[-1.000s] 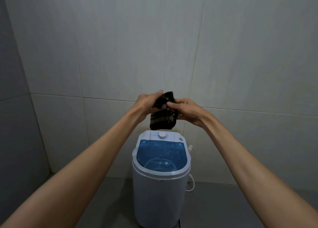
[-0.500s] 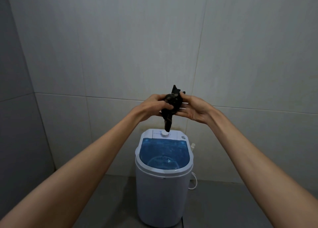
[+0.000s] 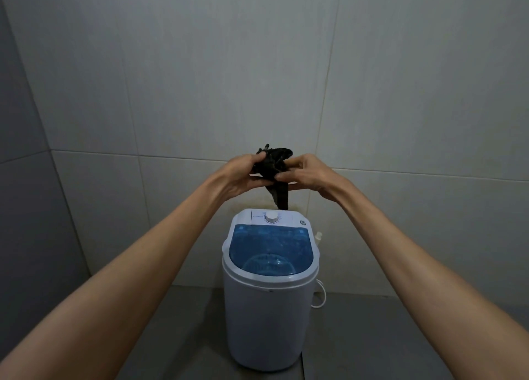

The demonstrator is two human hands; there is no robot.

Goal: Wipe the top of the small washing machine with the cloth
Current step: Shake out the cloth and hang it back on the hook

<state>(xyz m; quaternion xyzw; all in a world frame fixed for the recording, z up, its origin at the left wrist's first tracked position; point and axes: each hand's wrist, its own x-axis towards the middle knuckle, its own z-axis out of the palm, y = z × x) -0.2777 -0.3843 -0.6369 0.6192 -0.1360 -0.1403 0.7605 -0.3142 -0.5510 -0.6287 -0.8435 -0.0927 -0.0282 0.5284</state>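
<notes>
Below your grip stands the small washing machine (image 3: 270,288), its blue lid (image 3: 270,248) not yet touched. Beyond it, your left hand (image 3: 243,176) and right hand (image 3: 307,177) together pinch the bunched dark cloth (image 3: 273,169), one tail dangling toward the dial (image 3: 271,217). You look to be gathering it into a pad; next, bring it down flat onto the lid.

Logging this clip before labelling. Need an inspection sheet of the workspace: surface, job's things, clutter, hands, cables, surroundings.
Surface: grey floor, bare around the machine.
Job's things: small washing machine upright, blue lid closed, white dial behind it; dark cloth bunched, held above the dial, not touching.
Clutter: nothing seen.
Hands: left hand and right hand both grip the cloth.
Cables: white cord looped at the machine's right.
Surroundings: tiled wall close behind.
</notes>
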